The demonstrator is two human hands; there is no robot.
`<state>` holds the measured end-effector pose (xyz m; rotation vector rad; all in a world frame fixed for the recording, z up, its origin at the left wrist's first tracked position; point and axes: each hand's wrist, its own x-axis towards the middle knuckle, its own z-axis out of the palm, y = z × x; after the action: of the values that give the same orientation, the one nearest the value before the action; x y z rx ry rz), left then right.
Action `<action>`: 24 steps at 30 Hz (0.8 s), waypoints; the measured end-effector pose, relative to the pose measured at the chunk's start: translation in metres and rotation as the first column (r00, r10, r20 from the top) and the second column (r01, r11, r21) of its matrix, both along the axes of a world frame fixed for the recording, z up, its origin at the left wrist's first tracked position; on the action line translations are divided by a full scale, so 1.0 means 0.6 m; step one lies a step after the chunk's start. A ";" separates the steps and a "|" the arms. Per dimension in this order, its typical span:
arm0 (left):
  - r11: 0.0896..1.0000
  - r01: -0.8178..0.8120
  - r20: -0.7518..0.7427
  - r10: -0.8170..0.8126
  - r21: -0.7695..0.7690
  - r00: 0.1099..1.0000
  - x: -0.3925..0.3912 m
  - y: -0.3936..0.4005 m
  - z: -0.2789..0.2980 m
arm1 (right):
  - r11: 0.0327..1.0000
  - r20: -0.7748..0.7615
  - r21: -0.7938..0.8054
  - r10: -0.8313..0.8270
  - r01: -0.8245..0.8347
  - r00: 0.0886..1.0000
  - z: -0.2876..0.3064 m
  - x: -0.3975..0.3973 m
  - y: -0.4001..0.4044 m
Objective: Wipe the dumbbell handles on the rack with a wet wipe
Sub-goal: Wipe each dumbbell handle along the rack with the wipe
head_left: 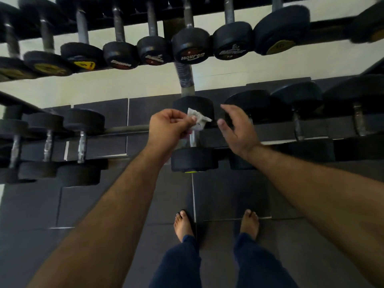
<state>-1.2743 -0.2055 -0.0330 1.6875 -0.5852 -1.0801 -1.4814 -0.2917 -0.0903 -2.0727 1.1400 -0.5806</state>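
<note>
A two-tier black dumbbell rack (133,128) stands before me, both rows loaded with black round-headed dumbbells. My left hand (169,125) pinches a crumpled white wet wipe (198,120) just above the metal handle (194,139) of the middle dumbbell (194,160) on the lower row. My right hand (239,129) hovers open to the right of the wipe, fingers spread, holding nothing. It partly hides the neighbouring dumbbell (247,104). The upper row's handles, such as the steel handle (188,16), point away from me.
Dark rubber floor tiles (104,204) lie under the rack and my bare feet (184,224). A pale wall (124,86) shows behind the rack. A grey upright post (186,80) joins the two tiers at the centre. More dumbbells fill both rows left and right.
</note>
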 end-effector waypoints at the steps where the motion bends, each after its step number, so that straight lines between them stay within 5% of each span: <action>1: 1.000 -0.014 -0.007 0.014 -0.015 1.000 -0.007 0.009 0.029 | 0.998 0.113 -0.055 -0.006 0.012 0.994 0.048 0.007 0.013; 5: 0.990 0.074 -0.099 -0.086 -0.122 0.991 -0.040 0.053 0.157 | 0.983 0.250 -0.043 0.184 -0.179 0.951 0.218 0.006 0.059; 9: 0.963 0.129 -0.215 -0.182 -0.238 0.960 -0.069 0.096 0.281 | 0.949 0.424 0.251 0.070 -0.192 0.903 0.351 -0.022 0.084; 13: 0.945 0.145 -0.217 -0.213 -0.292 0.953 -0.086 0.127 0.369 | 0.733 0.546 0.636 -0.206 -0.242 0.812 0.456 -0.037 0.086; 18: 0.949 0.044 -0.254 -0.129 -0.313 0.959 -0.110 0.131 0.435 | 0.449 0.365 0.877 -0.386 -0.173 0.847 0.528 -0.035 0.083; 20: 0.956 -0.052 -0.305 -0.040 -0.289 0.952 -0.120 0.128 0.450 | 0.708 0.366 0.700 -0.466 0.092 0.806 0.530 -0.033 0.094; 21: 0.958 -0.104 -0.325 0.012 -0.268 0.946 -0.124 0.126 0.455 | 0.872 0.433 0.413 -0.441 0.262 0.786 0.528 -0.038 0.101; 23: 0.958 -0.152 -0.317 0.070 -0.242 0.946 -0.131 0.123 0.461 | 0.965 0.516 -0.134 -0.125 0.224 0.848 0.523 -0.047 0.106; 24: 0.960 -0.136 -0.301 0.058 -0.246 0.952 -0.135 0.123 0.463 | 0.973 0.491 -0.206 0.012 0.103 0.871 0.523 -0.046 0.108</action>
<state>-1.3552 -0.1318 0.2449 1.2834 -0.4287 -1.1005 -1.5087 -0.2266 0.2237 -1.9173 0.8502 -1.2318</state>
